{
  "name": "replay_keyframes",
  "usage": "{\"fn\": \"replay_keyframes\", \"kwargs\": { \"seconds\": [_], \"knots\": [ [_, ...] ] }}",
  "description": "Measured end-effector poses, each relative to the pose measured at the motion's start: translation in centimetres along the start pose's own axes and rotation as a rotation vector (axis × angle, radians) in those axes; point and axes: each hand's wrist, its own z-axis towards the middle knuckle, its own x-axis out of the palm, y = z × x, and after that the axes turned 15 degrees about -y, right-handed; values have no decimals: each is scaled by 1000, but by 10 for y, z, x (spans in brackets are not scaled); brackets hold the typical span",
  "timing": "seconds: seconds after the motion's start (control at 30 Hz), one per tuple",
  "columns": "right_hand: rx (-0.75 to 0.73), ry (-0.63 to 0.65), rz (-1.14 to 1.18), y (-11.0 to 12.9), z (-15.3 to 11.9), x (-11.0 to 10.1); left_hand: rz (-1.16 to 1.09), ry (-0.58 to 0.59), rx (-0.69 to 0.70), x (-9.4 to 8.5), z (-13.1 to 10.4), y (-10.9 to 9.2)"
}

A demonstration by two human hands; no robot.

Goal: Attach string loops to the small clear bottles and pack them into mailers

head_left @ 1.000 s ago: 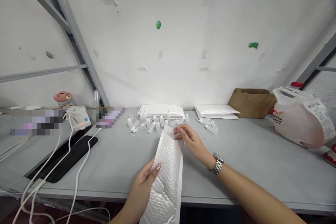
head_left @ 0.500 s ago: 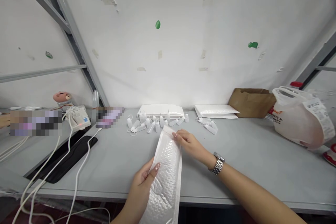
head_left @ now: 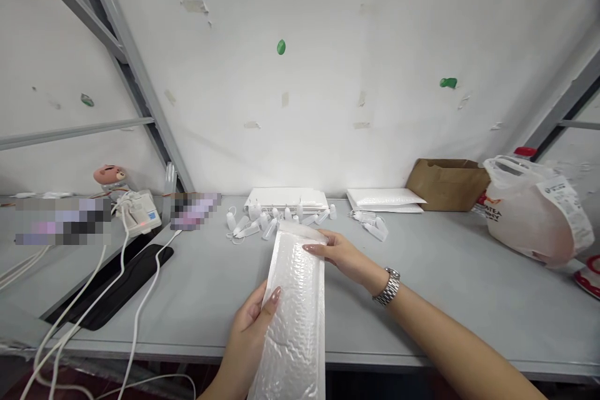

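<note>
Both hands hold a white bubble mailer (head_left: 296, 312) over the table's front edge, its flap end pointing away from me. My left hand (head_left: 255, 319) grips its left edge, thumb lying on the front face. My right hand (head_left: 344, 257) pinches the upper right side below the flap, thumb on top and fingers behind; a metal watch is on that wrist. Just beyond the flap lie several small translucent squeeze bottles (head_left: 269, 229), partly hidden by the mailer. A few more bottles (head_left: 376, 228) rest to the right.
At the back are stacked white mailers (head_left: 287, 197) and another pile of mailers (head_left: 387, 198). A brown paper bag (head_left: 447, 184) and a white plastic bag (head_left: 529, 212) stand right. Charging cables (head_left: 140, 300), a power strip (head_left: 143, 212) and a black pad (head_left: 122, 287) occupy the left.
The mailer has turned more upright and flatter towards me. My right thumb has slid slightly lower onto its face, while my left hand keeps its hold.
</note>
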Motion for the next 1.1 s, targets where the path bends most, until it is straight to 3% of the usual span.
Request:
{"fn": "replay_keyframes", "kwargs": {
  "seconds": [0.3, 0.43, 0.57, 0.73, 0.93, 1.03, 1.1],
  "knots": [
    [-178, -120, -131, 3, -5, 2, 6, -16, 7, 1, 1, -3],
    [-240, -201, -217, -2, -5, 5, 50, 71, 16, 1, 0, -1],
    [-179, -277, -216, -7, -3, 8, 76, 160, 5, 1, 0, 2],
    [-202, -225, -229, -1, -3, 2, 62, 130, -26, 0, 1, -1],
    [-398, -53, -432, 13, -9, -9, 16, 65, -36, -3, 2, -8],
    [-406, 56, -445, 16, -12, -9, 9, 58, -16, -3, 3, -8],
    [-378, 34, -390, 14, -11, -6, 7, 59, -3, -3, 3, -7]
  ]
}}
